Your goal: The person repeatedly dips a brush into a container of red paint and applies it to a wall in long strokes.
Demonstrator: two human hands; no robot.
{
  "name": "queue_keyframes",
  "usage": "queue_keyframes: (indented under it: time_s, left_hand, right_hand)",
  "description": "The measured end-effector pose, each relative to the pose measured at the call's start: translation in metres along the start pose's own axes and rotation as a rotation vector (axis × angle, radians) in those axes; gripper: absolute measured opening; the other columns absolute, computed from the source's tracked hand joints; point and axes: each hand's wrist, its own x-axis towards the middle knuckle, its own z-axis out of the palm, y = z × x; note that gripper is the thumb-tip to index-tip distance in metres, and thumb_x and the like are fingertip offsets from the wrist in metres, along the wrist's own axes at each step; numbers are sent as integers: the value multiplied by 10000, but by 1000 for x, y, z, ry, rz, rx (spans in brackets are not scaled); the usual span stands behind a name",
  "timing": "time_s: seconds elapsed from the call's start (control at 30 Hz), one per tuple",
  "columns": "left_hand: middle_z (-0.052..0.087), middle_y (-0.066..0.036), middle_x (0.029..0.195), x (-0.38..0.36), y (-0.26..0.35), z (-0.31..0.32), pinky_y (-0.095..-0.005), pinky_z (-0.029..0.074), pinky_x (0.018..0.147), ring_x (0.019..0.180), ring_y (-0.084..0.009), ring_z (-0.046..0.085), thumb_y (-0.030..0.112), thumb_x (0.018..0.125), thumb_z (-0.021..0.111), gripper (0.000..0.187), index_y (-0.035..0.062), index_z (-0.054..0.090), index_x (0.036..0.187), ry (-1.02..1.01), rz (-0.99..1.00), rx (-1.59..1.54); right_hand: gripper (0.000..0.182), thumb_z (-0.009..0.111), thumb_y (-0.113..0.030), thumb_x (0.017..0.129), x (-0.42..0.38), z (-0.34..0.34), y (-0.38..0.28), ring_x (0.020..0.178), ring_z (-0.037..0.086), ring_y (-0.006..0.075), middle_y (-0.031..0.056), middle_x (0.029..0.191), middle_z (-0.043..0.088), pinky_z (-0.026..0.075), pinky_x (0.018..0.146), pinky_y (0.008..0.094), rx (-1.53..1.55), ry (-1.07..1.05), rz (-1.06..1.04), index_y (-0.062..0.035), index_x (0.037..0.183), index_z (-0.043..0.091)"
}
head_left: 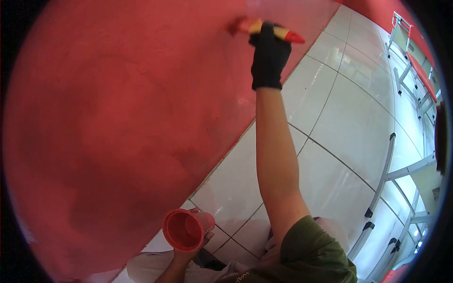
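Observation:
My right hand point(270, 54), in a black glove, is closed around the yellow and red handle of a paintbrush point(255, 25). The brush's bristle end points left against the red painted wall point(118, 118), near a paler patch at the top. Low in the view, my left hand point(203, 240) is wrapped around a red plastic cup point(188, 229) from below and behind. The cup's mouth is tilted toward me, and its inside is red. Most of the left hand's fingers are hidden behind the cup.
White floor tiles point(339, 122) with dark joints meet the wall along a slanting edge. On the right stand metal-framed chairs point(415, 70) with red seats, their grey legs point(384, 179) reaching onto the tiles. My knees and clothing fill the bottom.

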Motion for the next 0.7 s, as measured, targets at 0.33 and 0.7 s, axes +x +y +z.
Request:
queue_keyframes:
  time_s: [0.33, 0.7]
  left_hand:
    - [459, -118, 1210, 4, 2, 2, -372, 428, 915, 1102, -236, 479, 76, 583, 824, 802, 58, 356, 1234, -18, 56, -13]
    - [453, -125, 1224, 1, 5, 0, -369, 424, 933, 1117, -234, 471, 73, 581, 829, 818, 58, 350, 1244, -28, 35, -2]
  right_hand:
    - [290, 640, -252, 778, -58, -122, 112, 708, 618, 167, 86, 829, 629, 501, 636, 271, -856, 65, 103, -40, 961, 565]
    - [161, 536, -176, 869, 15, -5, 11, 652, 563, 109, 35, 731, 590, 463, 588, 270, -74, -18, -91, -30, 816, 579]
